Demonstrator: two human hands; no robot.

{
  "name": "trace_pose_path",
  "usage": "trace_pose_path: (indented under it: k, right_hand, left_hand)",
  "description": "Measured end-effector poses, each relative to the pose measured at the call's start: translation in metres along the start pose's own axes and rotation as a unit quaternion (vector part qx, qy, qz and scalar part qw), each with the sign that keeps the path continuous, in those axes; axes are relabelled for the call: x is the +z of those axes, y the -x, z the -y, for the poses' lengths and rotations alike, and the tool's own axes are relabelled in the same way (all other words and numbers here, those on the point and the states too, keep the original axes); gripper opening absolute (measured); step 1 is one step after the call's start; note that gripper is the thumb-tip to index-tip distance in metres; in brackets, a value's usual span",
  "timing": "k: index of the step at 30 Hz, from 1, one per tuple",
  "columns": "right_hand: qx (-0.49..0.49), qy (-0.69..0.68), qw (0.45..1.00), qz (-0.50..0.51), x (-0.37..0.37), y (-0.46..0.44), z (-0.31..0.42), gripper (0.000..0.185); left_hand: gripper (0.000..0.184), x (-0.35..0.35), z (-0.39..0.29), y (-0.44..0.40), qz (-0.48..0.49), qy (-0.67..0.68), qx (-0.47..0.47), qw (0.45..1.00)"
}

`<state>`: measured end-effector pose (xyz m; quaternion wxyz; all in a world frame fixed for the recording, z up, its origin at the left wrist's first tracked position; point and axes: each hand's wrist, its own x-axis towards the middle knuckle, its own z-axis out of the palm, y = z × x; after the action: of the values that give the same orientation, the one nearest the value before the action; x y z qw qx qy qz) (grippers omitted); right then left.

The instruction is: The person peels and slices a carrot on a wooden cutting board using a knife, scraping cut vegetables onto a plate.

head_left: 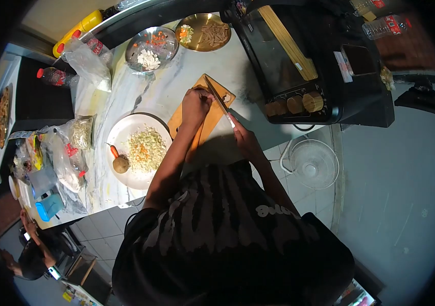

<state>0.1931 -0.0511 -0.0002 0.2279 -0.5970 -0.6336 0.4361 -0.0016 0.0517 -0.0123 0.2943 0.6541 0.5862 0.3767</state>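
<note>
On a marble-patterned counter lies a wooden cutting board (211,121). My right hand (246,141) grips a kitchen knife (218,97) by its handle, the blade slanting across the board's right side. Beside the blade, my left hand (196,106) is closed over the board, fingers curled; what they hold is too small and hidden to name. Some pale chopped pieces (226,98) lie to the right of the blade. Left of the board stands a large white plate (120,126) with finely chopped pale vegetable (147,150), a red chili (114,151) and a round brown item (120,164).
Behind the board are a metal bowl (131,45) with red and white pieces and a metal plate (193,21) with brown strips. A black oven (279,61) stands at right, a white basket (313,164) below it. Bottles and bags crowd the left; another person (36,250) is lower left.
</note>
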Motion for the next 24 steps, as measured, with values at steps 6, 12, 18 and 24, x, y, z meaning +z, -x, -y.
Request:
trace_pose_path:
  k: [6,12,18,24]
  right_hand:
    - [0.070,-0.046,0.996,0.032,-0.002,-0.002,-0.003,0.047]
    - [0.052,0.076,0.995,0.023,-0.011,-0.001,0.021,0.046]
    - [0.039,0.089,0.995,-0.005,-0.006,0.003,0.023,0.045]
    - [0.038,0.008,0.999,-0.025,-0.001,0.007,0.018,0.044]
  left_hand:
    - [0.006,0.004,0.008,-0.001,0.008,0.036,-0.062,0.997]
    - [0.010,-0.007,0.007,-0.007,0.050,-0.012,-0.069,0.996]
    - [0.009,-0.007,0.009,-0.009,0.061,0.001,-0.072,0.996]
    - [0.008,-0.008,0.015,-0.014,0.106,0.029,-0.088,0.990]
